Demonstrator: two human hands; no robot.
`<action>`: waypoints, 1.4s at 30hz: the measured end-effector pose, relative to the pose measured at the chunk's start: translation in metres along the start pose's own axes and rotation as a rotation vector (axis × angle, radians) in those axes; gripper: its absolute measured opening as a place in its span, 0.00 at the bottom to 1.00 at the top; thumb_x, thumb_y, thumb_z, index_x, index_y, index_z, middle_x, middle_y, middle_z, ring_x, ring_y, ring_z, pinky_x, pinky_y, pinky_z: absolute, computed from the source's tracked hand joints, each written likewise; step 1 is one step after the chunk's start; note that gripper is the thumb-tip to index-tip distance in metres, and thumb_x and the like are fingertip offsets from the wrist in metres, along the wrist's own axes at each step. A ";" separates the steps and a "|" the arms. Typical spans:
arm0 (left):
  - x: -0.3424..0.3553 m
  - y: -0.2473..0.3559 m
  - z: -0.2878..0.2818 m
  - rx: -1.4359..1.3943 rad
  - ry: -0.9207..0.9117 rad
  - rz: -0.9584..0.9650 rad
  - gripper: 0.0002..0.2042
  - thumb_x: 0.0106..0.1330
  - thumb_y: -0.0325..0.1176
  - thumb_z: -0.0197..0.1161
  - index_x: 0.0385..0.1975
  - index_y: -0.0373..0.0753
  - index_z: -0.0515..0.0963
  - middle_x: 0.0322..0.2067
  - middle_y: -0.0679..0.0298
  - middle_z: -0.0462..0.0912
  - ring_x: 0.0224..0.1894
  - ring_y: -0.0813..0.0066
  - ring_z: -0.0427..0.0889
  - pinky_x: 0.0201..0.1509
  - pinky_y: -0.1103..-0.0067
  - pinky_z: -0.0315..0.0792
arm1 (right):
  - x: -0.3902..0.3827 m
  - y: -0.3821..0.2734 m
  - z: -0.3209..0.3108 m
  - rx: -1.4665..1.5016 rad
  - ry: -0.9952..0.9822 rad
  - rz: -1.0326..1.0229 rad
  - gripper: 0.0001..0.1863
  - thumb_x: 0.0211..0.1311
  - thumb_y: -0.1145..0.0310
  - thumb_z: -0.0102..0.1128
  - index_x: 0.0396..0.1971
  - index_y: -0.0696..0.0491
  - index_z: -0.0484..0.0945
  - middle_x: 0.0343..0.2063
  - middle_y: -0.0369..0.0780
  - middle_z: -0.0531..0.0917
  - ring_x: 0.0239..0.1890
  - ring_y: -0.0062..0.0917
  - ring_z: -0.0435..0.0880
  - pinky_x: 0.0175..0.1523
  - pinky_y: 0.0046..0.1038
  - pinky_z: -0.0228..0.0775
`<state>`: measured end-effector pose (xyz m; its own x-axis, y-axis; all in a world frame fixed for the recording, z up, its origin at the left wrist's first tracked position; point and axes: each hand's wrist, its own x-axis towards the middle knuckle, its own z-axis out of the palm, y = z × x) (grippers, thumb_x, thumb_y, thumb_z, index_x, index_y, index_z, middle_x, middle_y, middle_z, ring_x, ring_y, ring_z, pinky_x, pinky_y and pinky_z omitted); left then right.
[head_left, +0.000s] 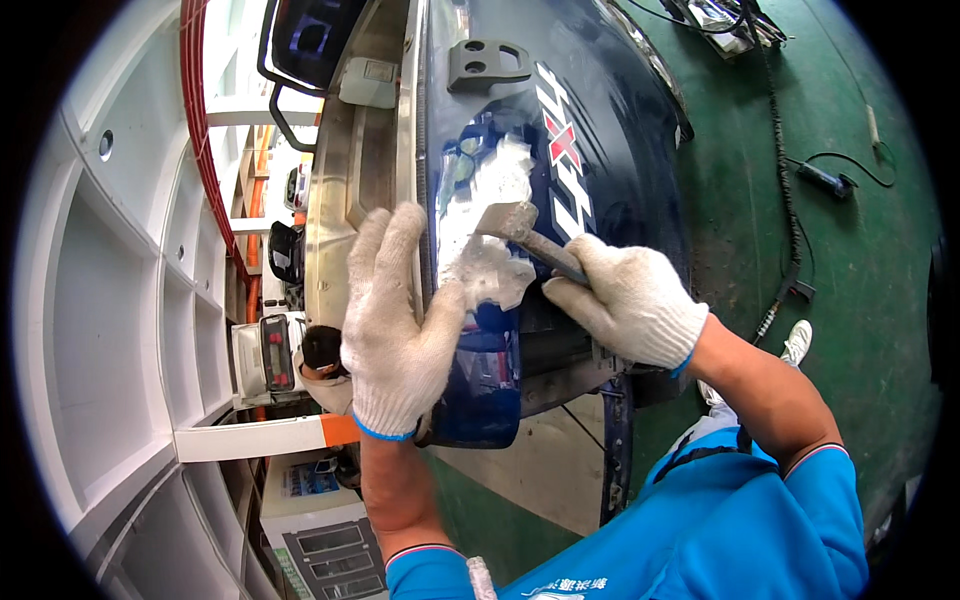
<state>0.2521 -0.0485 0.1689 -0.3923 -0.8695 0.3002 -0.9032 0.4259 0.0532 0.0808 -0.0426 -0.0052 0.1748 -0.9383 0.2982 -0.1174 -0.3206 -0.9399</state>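
A dark blue vehicle body panel [630, 150] with a curved surface fills the middle of the view. Down its left part runs a ragged patch of bare, shiny metal [500, 180] where the paint is gone. My right hand [635, 305], in a white knit glove, grips the handle of a hammer [552, 252]; the hammer's head lies over the bare patch, and whether it touches cannot be told. My left hand [395, 325], gloved alike, is spread with extended fingers along the panel's left edge, its thumb beside the bare metal.
A dark bracket [488, 65] sits on the panel's upper part. On the green floor to the right lie a power tool [825, 180], cables and an air hose [790, 240]. A tray of items [725, 25] stands at upper right. Another person [322, 360] is beyond my left hand.
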 end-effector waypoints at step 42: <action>-0.033 0.040 -0.002 0.578 -0.395 0.480 0.28 0.55 0.40 0.76 0.56 0.36 0.82 0.59 0.51 0.83 0.66 0.55 0.80 0.75 0.49 0.63 | -0.022 0.000 0.014 0.149 0.282 0.022 0.15 0.73 0.60 0.64 0.44 0.58 0.74 0.23 0.52 0.82 0.28 0.48 0.86 0.34 0.42 0.77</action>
<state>0.2291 -0.0020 0.1635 -0.6908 -0.6964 -0.1943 -0.5280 0.6695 -0.5224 0.0904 -0.0205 -0.0139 -0.1067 -0.9503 0.2923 0.0298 -0.2969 -0.9544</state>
